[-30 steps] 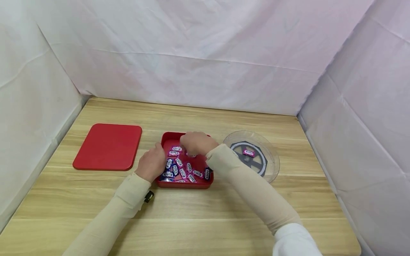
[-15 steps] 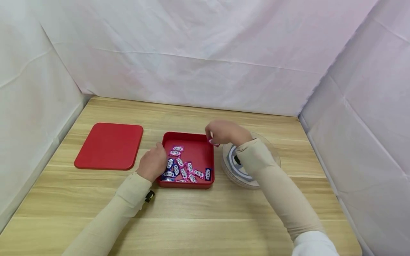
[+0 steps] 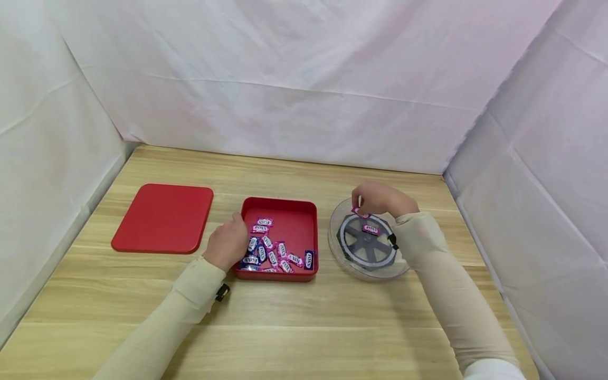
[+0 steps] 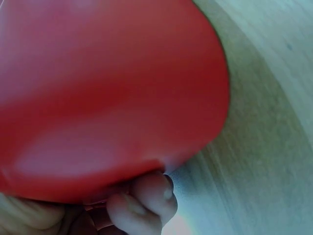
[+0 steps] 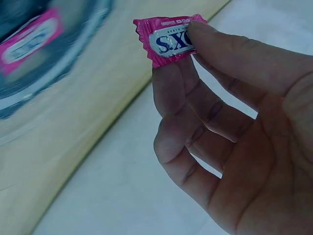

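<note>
Lid [image 3: 163, 218], red and square with rounded corners, lies flat on the left of the wood-grain tabletop [image 3: 304, 327]. Just right of it, the left hand [image 3: 228, 241] grips the left wall of an open red box [image 3: 294, 214]. Inside, pink-wrapped candies [image 3: 272, 257] and blue-wrapped candies [image 3: 262, 253] gather mostly toward the near and left sides, with one blue piece by the right wall. Farther right stands a round clear dish [image 3: 335, 244] with dark spokes [image 3: 368, 239] showing in it; a pink FOX'S candy [image 3: 371, 229] lies inside, just beyond the middle. The right hand [image 3: 382, 199] pinches a second pink candy [image 5: 166, 41] between thumb and fingertips, its long axis running leftward out of the grasp in the right wrist view. The relation that seems to matter is between this candy and the dish: from the head it shows against the dish's far part, beyond and slightly left of the candy lying there. Its height above the dish I cannot tell. The right hand is clearly nearer the dish.
</note>
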Demonstrator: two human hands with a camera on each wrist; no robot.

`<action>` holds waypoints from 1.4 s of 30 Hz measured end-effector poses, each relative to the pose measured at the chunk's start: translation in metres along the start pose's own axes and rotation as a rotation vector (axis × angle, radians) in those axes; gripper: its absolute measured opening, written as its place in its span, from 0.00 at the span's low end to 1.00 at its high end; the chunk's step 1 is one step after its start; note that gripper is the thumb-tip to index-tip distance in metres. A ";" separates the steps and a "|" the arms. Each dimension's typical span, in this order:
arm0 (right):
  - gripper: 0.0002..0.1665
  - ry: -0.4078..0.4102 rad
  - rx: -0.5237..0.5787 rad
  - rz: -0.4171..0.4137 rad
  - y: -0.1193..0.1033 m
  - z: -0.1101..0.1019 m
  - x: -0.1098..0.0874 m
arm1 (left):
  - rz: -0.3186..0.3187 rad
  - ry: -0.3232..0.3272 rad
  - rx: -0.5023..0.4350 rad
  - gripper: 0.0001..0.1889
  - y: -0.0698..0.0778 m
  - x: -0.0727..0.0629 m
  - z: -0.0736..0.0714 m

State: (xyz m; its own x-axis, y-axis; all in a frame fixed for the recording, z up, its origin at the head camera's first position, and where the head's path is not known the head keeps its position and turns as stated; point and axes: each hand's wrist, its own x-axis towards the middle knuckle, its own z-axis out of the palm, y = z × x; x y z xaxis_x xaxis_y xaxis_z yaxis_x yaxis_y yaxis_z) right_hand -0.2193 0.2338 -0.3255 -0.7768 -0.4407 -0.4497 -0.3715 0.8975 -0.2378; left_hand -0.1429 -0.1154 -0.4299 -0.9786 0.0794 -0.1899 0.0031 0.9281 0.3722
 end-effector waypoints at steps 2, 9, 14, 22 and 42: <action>0.07 -0.008 0.011 0.020 0.010 0.004 -0.001 | -0.001 -0.002 0.002 0.14 -0.001 0.000 0.000; 0.07 -0.016 -0.002 0.108 0.036 0.016 0.002 | 0.004 -0.001 0.003 0.14 -0.002 0.000 0.000; 0.06 -0.046 -0.008 0.134 0.045 0.023 0.004 | 0.012 0.004 0.006 0.14 -0.003 0.000 0.000; 0.09 -0.071 0.035 0.197 0.056 0.035 0.010 | 0.007 -0.003 0.008 0.16 -0.003 0.000 0.000; 0.18 0.026 0.018 0.106 0.031 0.011 0.005 | -0.020 -0.010 -0.008 0.17 -0.001 0.000 0.000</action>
State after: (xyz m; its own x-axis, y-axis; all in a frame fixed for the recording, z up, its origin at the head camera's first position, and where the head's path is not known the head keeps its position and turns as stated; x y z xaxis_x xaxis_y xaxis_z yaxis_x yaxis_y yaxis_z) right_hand -0.2294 0.2596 -0.3443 -0.8242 -0.3427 -0.4508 -0.2776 0.9384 -0.2057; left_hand -0.1429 -0.1166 -0.4304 -0.9764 0.0648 -0.2059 -0.0177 0.9267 0.3755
